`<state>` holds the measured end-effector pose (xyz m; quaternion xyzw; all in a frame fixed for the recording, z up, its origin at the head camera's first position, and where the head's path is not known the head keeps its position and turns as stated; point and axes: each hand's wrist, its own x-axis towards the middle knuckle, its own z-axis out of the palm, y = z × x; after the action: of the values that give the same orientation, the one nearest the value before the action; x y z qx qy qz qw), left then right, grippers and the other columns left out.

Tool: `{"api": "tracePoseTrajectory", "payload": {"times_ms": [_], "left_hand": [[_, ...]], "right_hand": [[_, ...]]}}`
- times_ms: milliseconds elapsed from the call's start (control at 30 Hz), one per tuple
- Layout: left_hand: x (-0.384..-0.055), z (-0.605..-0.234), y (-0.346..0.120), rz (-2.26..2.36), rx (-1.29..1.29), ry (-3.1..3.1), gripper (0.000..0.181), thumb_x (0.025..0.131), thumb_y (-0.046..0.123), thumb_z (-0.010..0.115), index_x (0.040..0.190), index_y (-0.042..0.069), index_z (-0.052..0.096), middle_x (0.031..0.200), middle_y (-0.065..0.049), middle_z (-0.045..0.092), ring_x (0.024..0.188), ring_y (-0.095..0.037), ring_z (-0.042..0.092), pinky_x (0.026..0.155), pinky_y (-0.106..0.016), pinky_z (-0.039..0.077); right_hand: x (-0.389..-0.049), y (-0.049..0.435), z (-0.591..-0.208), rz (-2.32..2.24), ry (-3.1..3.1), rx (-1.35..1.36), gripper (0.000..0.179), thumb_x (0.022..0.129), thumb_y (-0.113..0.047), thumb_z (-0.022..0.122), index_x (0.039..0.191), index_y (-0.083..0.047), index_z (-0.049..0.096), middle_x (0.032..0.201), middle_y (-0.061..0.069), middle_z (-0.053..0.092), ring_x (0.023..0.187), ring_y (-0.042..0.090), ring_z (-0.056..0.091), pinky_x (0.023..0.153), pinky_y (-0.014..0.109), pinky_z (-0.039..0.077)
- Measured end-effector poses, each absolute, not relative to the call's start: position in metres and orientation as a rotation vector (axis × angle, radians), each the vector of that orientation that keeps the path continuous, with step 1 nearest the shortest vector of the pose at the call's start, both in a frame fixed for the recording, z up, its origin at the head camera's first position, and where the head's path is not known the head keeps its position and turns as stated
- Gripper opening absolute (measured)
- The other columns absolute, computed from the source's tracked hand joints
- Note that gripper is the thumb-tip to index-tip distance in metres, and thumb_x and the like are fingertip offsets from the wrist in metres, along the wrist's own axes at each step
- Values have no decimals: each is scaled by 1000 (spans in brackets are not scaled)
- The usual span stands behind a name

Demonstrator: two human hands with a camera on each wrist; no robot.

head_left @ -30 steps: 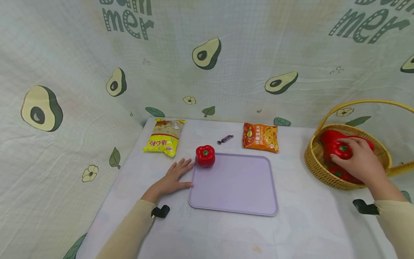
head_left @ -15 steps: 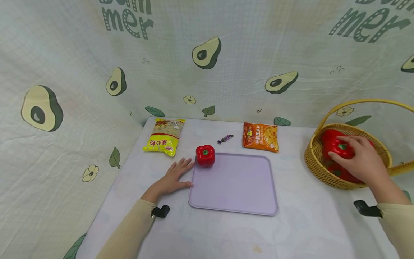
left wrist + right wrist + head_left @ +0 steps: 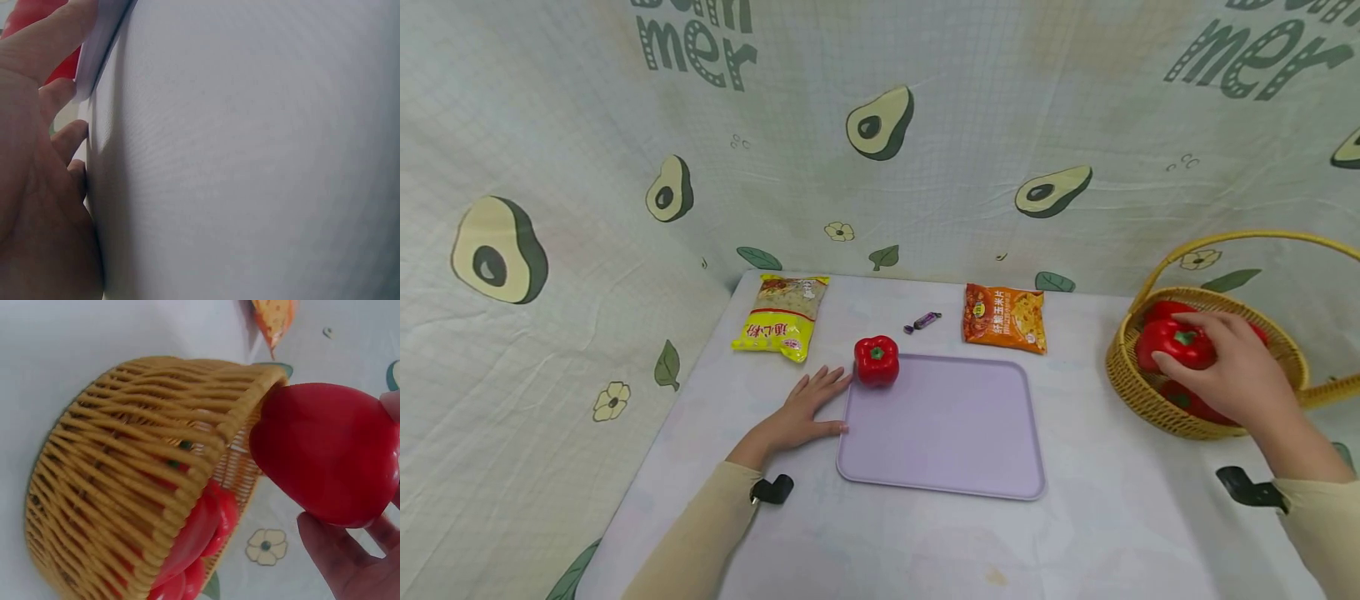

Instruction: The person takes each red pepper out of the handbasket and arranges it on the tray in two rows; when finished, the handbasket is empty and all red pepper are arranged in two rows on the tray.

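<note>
Worktop (image 3: 1097,533): pale cloth; bare stretch in front of you, between your forearms.
Tray (image 3: 947,450): lilac, flat, mid-worktop; most of its surface open.
Basket (image 3: 1131,379): wicker, at your far right, arched handle overhead; more red peppers inside.
Yellow packet (image 3: 782,323) and orange packet (image 3: 1004,317): near the back edge, well apart.
Right hand (image 3: 1236,371): your grip is closed round a red pepper (image 3: 1172,343), held over the basket's left rim.
Left hand (image 3: 805,408): grip flat and relaxed on the worktop, thumb against the tray's left edge.
Second pepper (image 3: 876,360): upright on the tray's back-left corner.
Candy (image 3: 923,321): between the packets.
</note>
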<state>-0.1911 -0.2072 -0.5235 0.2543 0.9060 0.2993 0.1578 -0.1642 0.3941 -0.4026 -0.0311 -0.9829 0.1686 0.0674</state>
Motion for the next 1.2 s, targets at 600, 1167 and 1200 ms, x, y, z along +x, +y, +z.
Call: {"api": "tracePoseTrajectory", "payload": {"times_ms": [600, 1167, 1200], "left_hand": [[-192, -524, -207, 836, 722, 2595, 87, 92, 49, 71, 163, 26, 27, 171, 0, 15, 157, -28, -1, 124, -55, -5], [-192, -526, -207, 844, 727, 2600, 87, 91, 50, 71, 163, 27, 27, 170, 0, 16, 157, -28, -1, 124, -55, -5], [-192, -527, -208, 843, 727, 2600, 87, 91, 50, 71, 163, 27, 27, 170, 0, 16, 157, -28, 0, 124, -55, -5]], "right_hand": [[-160, 369, -400, 572, -2884, 94, 71, 87, -33, 80, 142, -2, 49, 143, 33, 36, 127, 55, 31, 79, 81, 44], [-154, 345, -412, 649, -2891, 129, 76, 78, -26, 89, 140, -4, 52, 142, 29, 38, 128, 51, 32, 76, 76, 50], [-154, 343, -413, 655, -2891, 135, 76, 77, -26, 89, 140, -4, 52, 142, 29, 38, 128, 51, 32, 76, 76, 50]]}}
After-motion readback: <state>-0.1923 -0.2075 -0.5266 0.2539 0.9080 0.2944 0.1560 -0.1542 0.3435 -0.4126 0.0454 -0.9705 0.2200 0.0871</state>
